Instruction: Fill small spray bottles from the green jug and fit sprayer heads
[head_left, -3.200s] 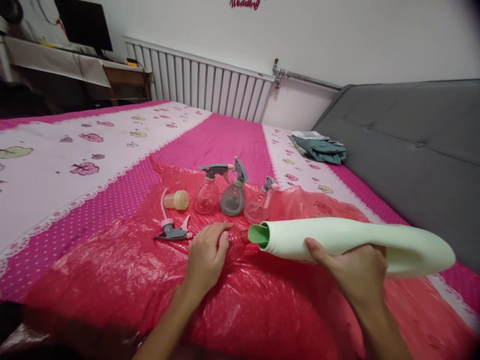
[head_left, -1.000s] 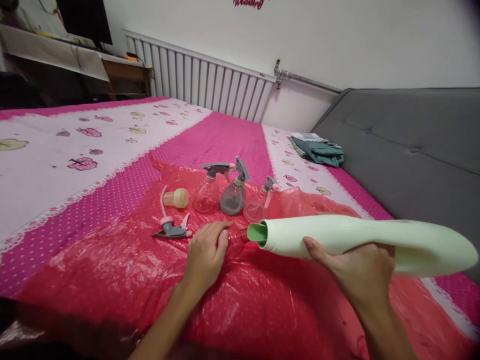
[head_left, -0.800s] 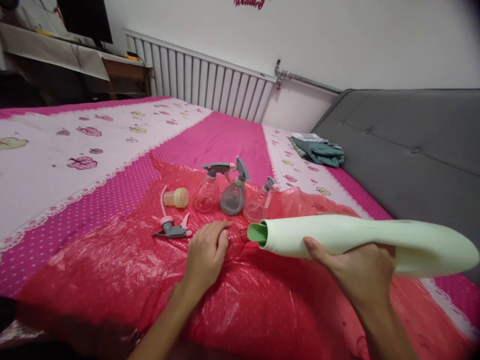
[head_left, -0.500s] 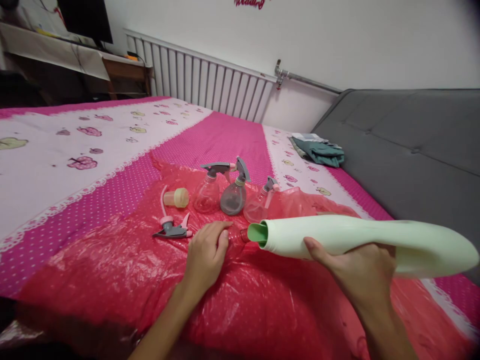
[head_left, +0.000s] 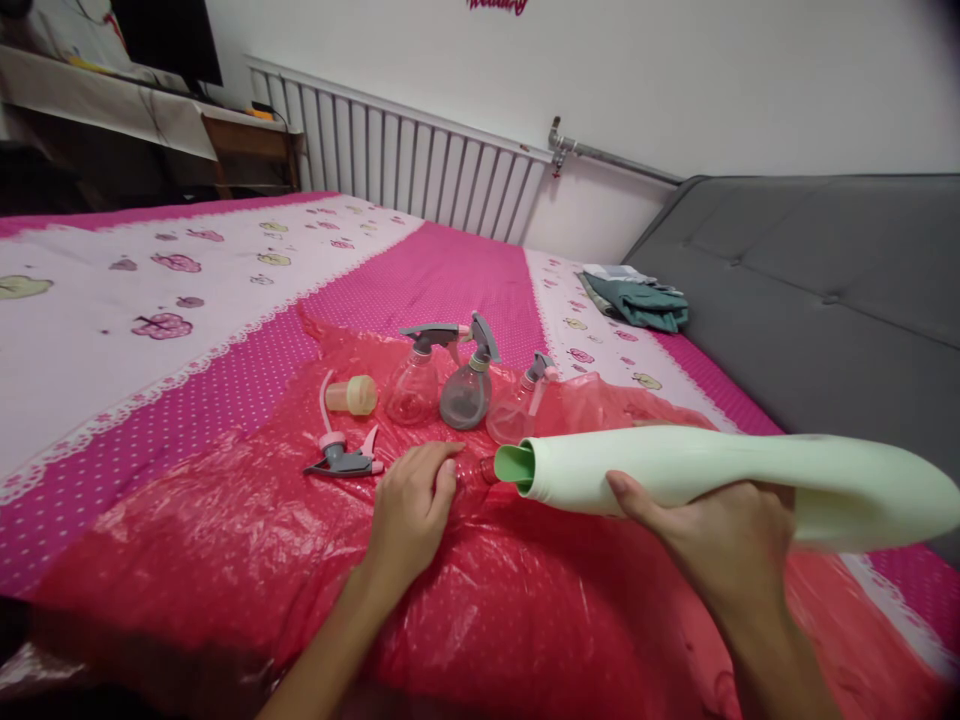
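Note:
My left hand (head_left: 412,500) is closed around a clear spray bottle body (head_left: 474,474), tilted with its mouth to the right. My right hand (head_left: 724,545) grips a large pale green detergent jug (head_left: 667,455) by its handle, lying nearly level. The jug's green spout (head_left: 514,464) meets the bottle's mouth; whether liquid flows I cannot tell. Left of my left hand lies a loose grey and pink spray head (head_left: 341,458) with its tube. Behind stand a clear spray bottle (head_left: 412,388), a grey spray bottle (head_left: 466,395) and a further clear spray bottle (head_left: 514,408).
A small cup with a cream lid (head_left: 361,396) lies on its side. Red plastic sheeting (head_left: 225,560) covers the near part of the bed (head_left: 472,280). Folded clothes (head_left: 637,300) rest by the grey headboard (head_left: 840,260). A radiator (head_left: 405,150) lines the wall.
The rear end of the jug has risen very slightly in my right hand. My left hand and the bottle stay in place.

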